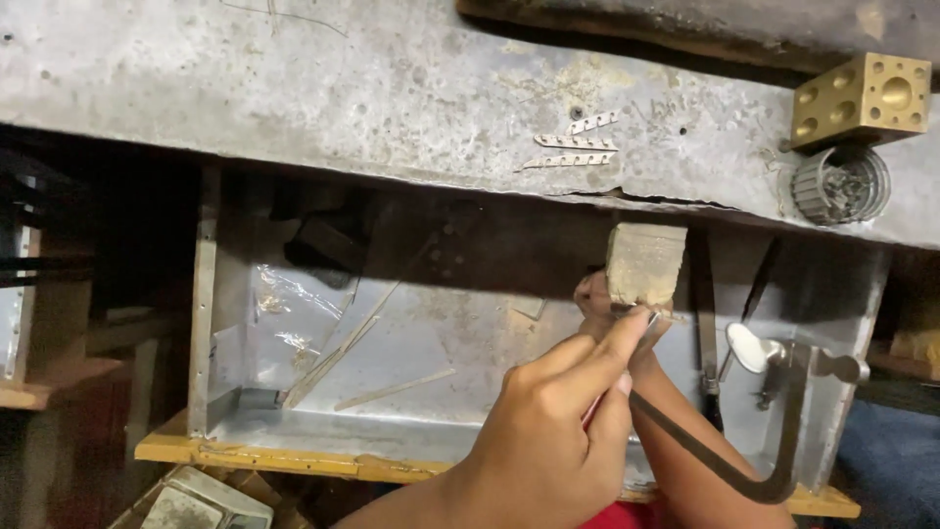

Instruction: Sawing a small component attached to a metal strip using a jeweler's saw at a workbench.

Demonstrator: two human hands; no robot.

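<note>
A wooden bench peg (pixel 644 263) juts out from under the worn grey bench top (pixel 294 88). My left hand (pixel 553 436) is in front, closed around the red handle of a dark metal saw frame (pixel 754 470), one finger stretched up to the peg. That frame curves right and up to its wing-nut clamps (pixel 795 360). My right hand (pixel 594 294) sits behind, mostly hidden, pinching a small silver metal piece (pixel 651 328) against the peg's lower edge.
A metal-lined catch tray (pixel 392 372) below holds thin metal strips, a plastic bag (pixel 294 313) and upright files (pixel 705 323). On the bench top lie toothed silver strips (pixel 573 142), a brass block with round hollows (pixel 862 98) and a round ribbed container (pixel 840 184).
</note>
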